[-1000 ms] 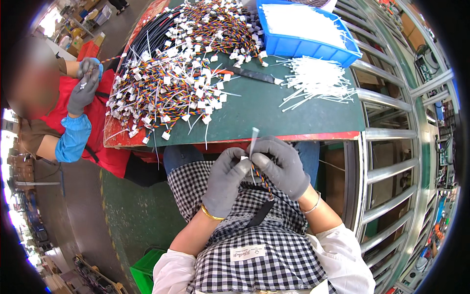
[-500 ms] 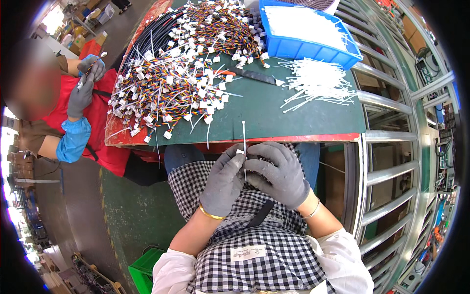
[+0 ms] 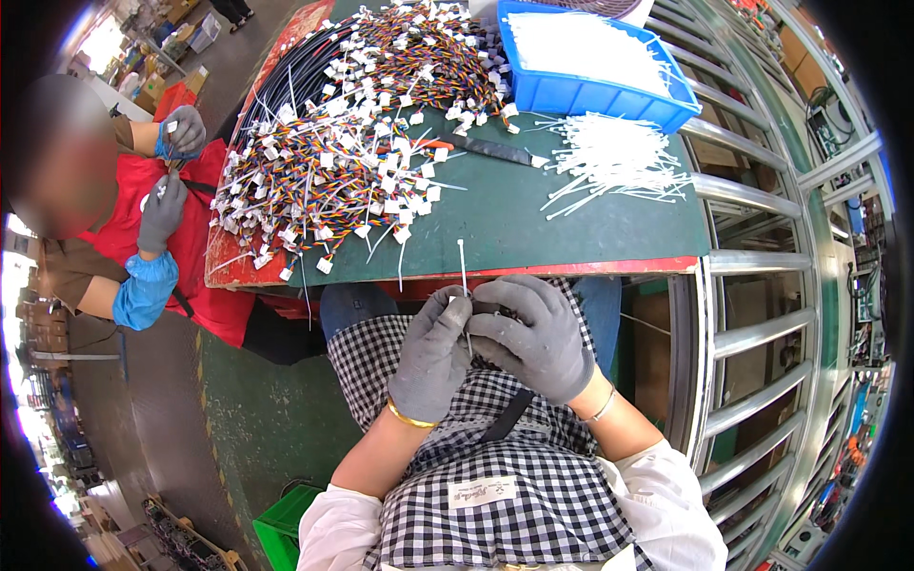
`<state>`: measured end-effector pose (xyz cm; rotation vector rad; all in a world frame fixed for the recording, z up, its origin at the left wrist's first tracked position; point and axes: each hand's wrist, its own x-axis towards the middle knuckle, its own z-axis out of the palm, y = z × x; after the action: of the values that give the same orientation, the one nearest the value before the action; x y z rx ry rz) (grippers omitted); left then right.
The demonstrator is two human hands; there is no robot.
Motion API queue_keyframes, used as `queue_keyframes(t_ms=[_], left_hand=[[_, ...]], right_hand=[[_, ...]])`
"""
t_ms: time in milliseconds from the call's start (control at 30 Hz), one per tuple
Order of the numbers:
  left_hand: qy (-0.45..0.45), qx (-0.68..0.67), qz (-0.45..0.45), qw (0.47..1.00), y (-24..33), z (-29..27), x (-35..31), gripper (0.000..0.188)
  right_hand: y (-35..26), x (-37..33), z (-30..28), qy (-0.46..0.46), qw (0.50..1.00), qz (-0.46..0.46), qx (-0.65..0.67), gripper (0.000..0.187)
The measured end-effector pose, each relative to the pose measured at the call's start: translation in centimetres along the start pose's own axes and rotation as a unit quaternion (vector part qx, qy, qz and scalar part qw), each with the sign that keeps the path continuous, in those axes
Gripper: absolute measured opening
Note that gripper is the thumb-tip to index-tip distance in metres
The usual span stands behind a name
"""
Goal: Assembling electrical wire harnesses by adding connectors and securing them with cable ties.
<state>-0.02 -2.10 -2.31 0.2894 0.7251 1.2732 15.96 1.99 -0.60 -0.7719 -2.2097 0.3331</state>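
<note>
A: Biggest first. What do we have?

B: Green worktop (image 3: pixel 571 233), red near edge. Checked apron (image 3: pixel 547 519) below it. Anything we drop likely lands on the apron, since we're holding short of the edge.

A: Next size down?

B: Harness pile (image 3: pixel 324 181) on the worktop's left, all tangled. Some strands hang over the near edge; we'd guess brushing past could snag one and drag several off.

A: Right side?

B: Blue bin (image 3: pixel 590 98) full of white ties (image 3: pixel 590 48), then a loose heap (image 3: pixel 614 157) just in front of it. If we knock the heap, it probably scatters.

A: Hands?

B: Left hand (image 3: pixel 430 352) pinches a cable tie (image 3: pixel 463 266) between thumb and fingers. Right hand (image 3: pixel 543 343) has its fingers curled right beside it; we can't tell whether it grips.

A: Where's the cable tie exactly?

B: Near upright, between the hands. A loose left pinch could let it twist; gloved fingers may dull our feel.

A: Smallest?

B: White bit (image 3: pixel 452 299) at the left fingertips, maybe a connector. Fingers hide the rest, so we could misalign it unseen.
</note>
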Motion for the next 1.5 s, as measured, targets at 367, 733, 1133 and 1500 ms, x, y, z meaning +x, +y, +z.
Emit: queue_keyframes(t_ms=[367,733,1133,1500], left_hand=[[0.004,-0.056,-0.007,0.998,-0.6,0.0,0.0,0.028],[0.054,0.092,0.068,0.992,-0.3,-0.7,0.0,0.026],[0.054,0.348,0.169,0.920,-0.3,-1.3,-0.3,0.014],[0.026,0.353,0.158,0.922,-0.4,-1.3,-0.5,0.012]], right_hand=[[-0.4,0.4,0.9,0.057,0.996,0.004,0.074,0.022],[-2.0,-0.5,-0.1,0.036,0.931,0.177,0.316,0.008],[0.6,-1.2,0.5,-0.042,0.696,0.392,0.599,0.032],[0.5,-0.9,-0.9,-0.099,0.675,0.413,0.603,0.044]])
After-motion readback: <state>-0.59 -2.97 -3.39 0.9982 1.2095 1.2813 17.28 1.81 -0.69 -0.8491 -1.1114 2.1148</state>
